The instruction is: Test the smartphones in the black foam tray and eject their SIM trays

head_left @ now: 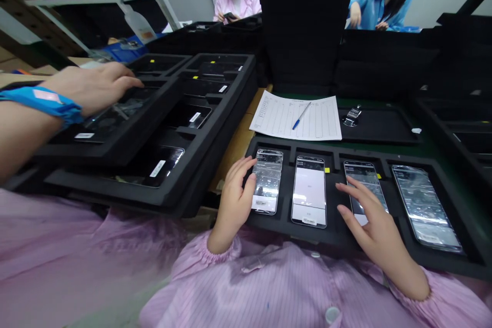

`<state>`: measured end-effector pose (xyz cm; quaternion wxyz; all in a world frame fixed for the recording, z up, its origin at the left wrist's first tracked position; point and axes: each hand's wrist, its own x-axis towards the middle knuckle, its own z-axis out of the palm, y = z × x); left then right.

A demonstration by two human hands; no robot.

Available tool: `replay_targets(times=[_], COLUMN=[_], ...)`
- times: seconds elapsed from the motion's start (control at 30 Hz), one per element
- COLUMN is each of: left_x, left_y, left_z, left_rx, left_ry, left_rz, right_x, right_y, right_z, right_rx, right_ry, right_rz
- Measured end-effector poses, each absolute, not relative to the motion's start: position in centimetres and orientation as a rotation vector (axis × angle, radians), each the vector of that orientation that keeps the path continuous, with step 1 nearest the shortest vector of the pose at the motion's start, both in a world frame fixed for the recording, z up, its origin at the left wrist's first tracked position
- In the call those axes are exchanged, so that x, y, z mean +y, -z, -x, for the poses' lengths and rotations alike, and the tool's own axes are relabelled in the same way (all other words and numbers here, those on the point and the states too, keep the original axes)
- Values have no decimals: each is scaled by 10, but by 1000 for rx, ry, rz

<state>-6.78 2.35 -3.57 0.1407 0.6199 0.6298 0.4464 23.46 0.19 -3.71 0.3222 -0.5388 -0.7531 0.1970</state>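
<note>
Head view: our left hand, six o'clock, fingers parted by first phone; right hand, four o'clock, wide over third phone; light touch suits.

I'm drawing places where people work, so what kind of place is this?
Probably a phone factory or checking workshop: phones sit in black foam trays, a pen lies on a printed form, and pink smocks look like uniforms.

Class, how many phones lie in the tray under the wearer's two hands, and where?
4, left to right: first phone at the left hand, second phone next, third phone partly covered by the right hand, fourth phone rightmost.
</note>
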Motion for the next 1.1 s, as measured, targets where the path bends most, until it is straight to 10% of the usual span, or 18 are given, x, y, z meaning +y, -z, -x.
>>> replay_targets(times=[1.1], left_x=[24], left_y=[36], left_z=[68], left_rx=[1816], left_ry=[-1259], left_rz=[-1807], right_x=[2], right_y=[36], right_z=[-234], right_rx=[-1995], right_ry=[-505], right_rz=[1403])
